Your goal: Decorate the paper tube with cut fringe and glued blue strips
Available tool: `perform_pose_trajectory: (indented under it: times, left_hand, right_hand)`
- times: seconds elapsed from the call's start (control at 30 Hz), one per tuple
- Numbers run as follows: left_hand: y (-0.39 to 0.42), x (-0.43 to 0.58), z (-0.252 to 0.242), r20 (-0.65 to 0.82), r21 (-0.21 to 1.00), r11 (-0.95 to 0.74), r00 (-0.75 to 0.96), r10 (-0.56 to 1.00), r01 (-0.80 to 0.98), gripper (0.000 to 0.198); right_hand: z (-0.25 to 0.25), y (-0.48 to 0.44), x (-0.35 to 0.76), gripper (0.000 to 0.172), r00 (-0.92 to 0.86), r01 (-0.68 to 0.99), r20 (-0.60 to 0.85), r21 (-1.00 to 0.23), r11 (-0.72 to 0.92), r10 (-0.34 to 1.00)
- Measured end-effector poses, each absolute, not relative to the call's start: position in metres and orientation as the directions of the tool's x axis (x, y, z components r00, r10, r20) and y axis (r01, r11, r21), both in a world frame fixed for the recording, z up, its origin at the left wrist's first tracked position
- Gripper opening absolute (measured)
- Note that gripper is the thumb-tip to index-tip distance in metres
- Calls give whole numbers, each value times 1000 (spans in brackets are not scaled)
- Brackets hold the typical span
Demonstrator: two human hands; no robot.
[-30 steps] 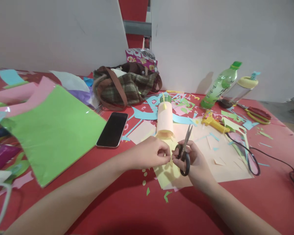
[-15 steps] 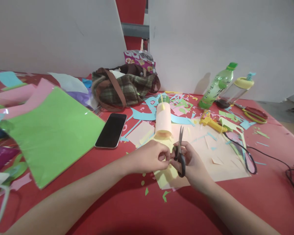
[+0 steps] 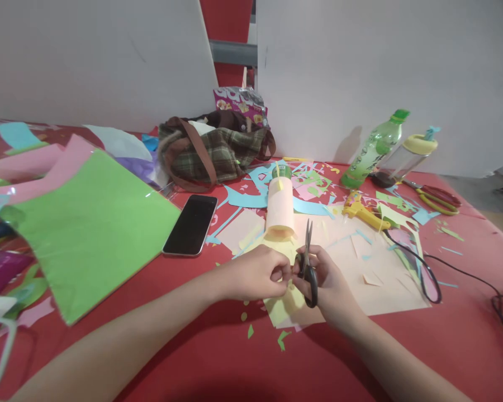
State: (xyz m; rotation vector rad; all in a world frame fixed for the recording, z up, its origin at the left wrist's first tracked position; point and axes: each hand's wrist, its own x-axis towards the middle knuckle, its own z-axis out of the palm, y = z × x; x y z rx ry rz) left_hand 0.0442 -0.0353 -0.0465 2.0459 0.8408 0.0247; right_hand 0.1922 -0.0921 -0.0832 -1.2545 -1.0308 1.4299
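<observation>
My right hand (image 3: 329, 285) is closed round a pair of black-handled scissors (image 3: 308, 268), blades pointing up and away from me. Close beside it, my left hand (image 3: 260, 272) is curled with thumb and fingertips pinched together; whatever may be between them is too small to make out. Its fingertips almost meet those of the right hand. Under both hands lie pale yellow paper sheets (image 3: 287, 315). Just beyond them a tube wrapped in pale peach paper (image 3: 280, 206) lies with its open end toward me and a green end at the far side.
A black phone (image 3: 190, 225) and a large green sheet (image 3: 96, 223) lie on the left. To the right are a yellow glue gun (image 3: 364, 214) with its cord, a green bottle (image 3: 375, 149), a clear cup (image 3: 406, 159) and pliers (image 3: 438, 198). A plaid bag (image 3: 226, 151) sits behind.
Both hands stay close together with the scissors still in the right one. The fingertips have shifted only slightly, and the whole view has moved a little.
</observation>
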Motion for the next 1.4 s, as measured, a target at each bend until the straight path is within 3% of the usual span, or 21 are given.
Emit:
perform_pose_trajectory:
  times: [0.43, 0.53, 0.63, 0.77, 0.9, 1.13, 1.23, 1.4]
  left_hand:
    - [-30, 39, -38, -339, 671, -456, 789, 513, 585, 12]
    - [-27, 33, -39, -358, 585, -594, 833, 422, 552, 13]
    - [-27, 28, -41, -477, 446, -699, 809, 344, 560, 12]
    - [-32, 26, -43, -612, 270, -722, 692, 383, 638, 11]
    - [-35, 27, -45, -593, 143, -739, 655, 468, 658, 14]
    - [-32, 24, -44, -575, 178, -687, 641, 508, 705, 10]
    - [-31, 27, -45, -501, 231, -688, 690, 523, 688, 14]
    - [-33, 43, -64, -101, 297, -771, 821, 562, 564, 20]
  right_hand:
    - [-84, -89, 191, 34, -24, -71, -216, -974, -217, 976]
    - [-86, -90, 190, 36, -31, -37, -190, -981, -191, 981]
    - [-92, -90, 190, 36, -60, -21, -162, -986, -164, 985]
    - [-98, -90, 191, 35, -85, -40, -165, -985, -168, 983]
    - [-97, -90, 191, 34, -90, -41, -170, -984, -174, 981]
    - [-91, -86, 197, 35, 5, -39, -141, -989, -141, 990]
    - [-89, -83, 202, 35, 65, -31, -126, -992, -124, 990]
    - [-88, -77, 210, 34, 205, -45, -72, -997, -64, 976]
